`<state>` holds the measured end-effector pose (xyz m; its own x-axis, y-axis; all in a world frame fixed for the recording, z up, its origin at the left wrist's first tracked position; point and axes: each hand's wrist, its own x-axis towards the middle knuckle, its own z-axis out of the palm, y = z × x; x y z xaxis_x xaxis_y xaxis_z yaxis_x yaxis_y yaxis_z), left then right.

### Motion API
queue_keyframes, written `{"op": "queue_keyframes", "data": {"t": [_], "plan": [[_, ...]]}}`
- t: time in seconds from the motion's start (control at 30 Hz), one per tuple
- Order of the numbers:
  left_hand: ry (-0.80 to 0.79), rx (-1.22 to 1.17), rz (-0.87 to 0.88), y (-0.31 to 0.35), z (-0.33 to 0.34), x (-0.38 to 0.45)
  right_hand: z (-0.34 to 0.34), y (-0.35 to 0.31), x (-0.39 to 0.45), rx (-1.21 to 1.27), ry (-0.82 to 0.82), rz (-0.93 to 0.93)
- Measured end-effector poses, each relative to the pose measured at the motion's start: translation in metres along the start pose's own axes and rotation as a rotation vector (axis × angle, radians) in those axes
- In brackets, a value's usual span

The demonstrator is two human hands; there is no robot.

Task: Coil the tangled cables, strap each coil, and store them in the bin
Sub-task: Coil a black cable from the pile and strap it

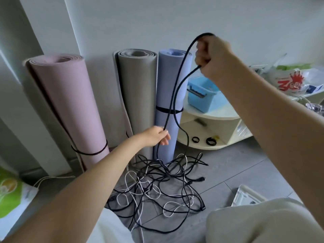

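Two hands on one black cable, lifted out of the tangle.

My right hand (213, 55) clenches a loop of the black cable (177, 88) high up; my left hand (156, 136) pinches it lower, above the floor pile (157, 186). Three rolled mats behind, one blue bin (201, 95) on the shelf.

Two hands (left (157, 136), right (213, 56)), three rolled mats (70, 106) standing against the wall, one blue bin (201, 95), two black rings (211, 141) on the low shelf (201, 146), one tangled heap of black and white cables (161, 186), too knotted to count
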<state>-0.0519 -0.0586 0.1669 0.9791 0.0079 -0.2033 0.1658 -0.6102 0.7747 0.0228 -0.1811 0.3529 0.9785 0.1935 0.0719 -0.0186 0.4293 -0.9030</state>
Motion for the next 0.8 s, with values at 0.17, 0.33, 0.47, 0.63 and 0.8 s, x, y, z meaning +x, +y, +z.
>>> {"op": "queue_keyframes", "data": {"t": [0.17,0.33,0.47,0.63,0.8], "plan": [[0.314,-0.131,0.011,-0.009,-0.006,0.004,-0.018,0.004,-0.003,-0.341,-0.007,-0.115],[0.643,-0.522,0.228,0.029,-0.043,-0.007,-0.077,0.086,0.000,-1.444,-0.323,0.122],[0.452,-0.712,0.406,0.064,-0.051,-0.015,-0.069,0.103,-0.037,-1.567,-0.735,0.260],[0.274,-0.913,0.457,0.082,-0.052,-0.011,-0.046,0.115,-0.044,-0.980,-0.573,0.257],[0.315,-0.783,0.434,0.077,-0.050,-0.008,-0.037,0.122,-0.037,-0.848,-0.610,0.050]]}}
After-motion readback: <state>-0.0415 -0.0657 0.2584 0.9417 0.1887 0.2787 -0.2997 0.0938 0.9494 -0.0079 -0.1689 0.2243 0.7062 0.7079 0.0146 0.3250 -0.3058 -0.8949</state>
